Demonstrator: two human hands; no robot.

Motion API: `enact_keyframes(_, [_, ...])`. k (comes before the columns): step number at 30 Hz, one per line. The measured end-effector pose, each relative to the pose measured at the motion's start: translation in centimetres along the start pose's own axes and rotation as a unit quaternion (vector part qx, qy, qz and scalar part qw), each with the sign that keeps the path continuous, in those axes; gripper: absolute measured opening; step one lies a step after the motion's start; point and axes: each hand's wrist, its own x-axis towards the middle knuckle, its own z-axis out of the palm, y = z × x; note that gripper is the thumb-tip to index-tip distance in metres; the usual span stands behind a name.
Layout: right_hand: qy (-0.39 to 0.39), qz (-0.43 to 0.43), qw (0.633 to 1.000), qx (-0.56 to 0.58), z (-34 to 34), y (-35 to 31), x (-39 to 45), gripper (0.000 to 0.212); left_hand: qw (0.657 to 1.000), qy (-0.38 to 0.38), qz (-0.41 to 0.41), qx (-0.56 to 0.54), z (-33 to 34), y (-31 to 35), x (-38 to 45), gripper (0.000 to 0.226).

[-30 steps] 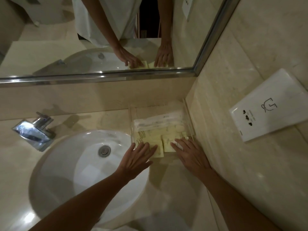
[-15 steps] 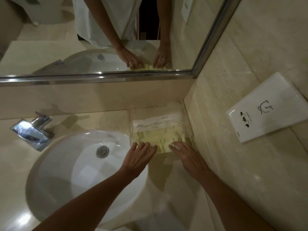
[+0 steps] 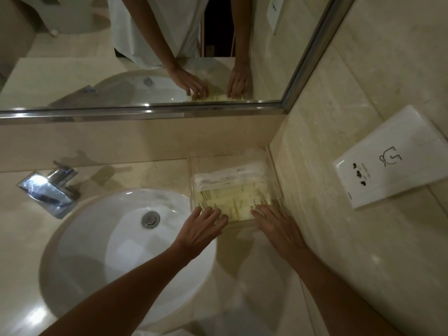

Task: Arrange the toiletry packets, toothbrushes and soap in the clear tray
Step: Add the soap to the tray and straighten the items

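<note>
A clear tray [image 3: 272, 166] sits in the counter's back right corner against the wall. Inside lie white wrapped toothbrushes [image 3: 230, 175] along the back and several pale yellow toiletry packets [image 3: 240, 204] in front of them. My left hand [image 3: 202, 226] lies flat with straight fingers on the packets at the tray's near left corner. At the near right corner my right hand [image 3: 276, 225] rests with fingertips touching a packet. Soap cannot be picked out.
A white basin [image 3: 116, 251] with a metal drain [image 3: 150, 219] fills the counter left of the tray, a chrome tap [image 3: 48, 190] behind it. A mirror [image 3: 145, 57] spans the back wall. A white socket plate [image 3: 392, 158] is on the right wall.
The yellow packets that lay over the tray's near edge have slid further in. Both hands followed them a little toward the back and stayed flat.
</note>
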Motion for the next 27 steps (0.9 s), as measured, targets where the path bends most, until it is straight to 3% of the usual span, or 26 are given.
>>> enact_keyframes(10, [0.010, 0.063, 0.998, 0.000, -0.5, -0.1, 1.6, 0.031, 0.999, -0.026, -0.036, -0.004, 0.5, -1.2, 1.2, 0.057])
enact_keyframes(17, [0.015, 0.067, 0.998, -0.007, -2.1, 0.2, 4.4, 0.065, 0.994, -0.024, -0.105, -0.030, 0.1, -2.1, 2.6, 0.039])
enact_keyframes(27, [-0.018, 0.084, 0.996, 0.026, -2.9, 0.3, 5.9, 0.049, 0.983, -0.047, -0.167, -0.065, -0.2, -2.6, 3.8, 0.048])
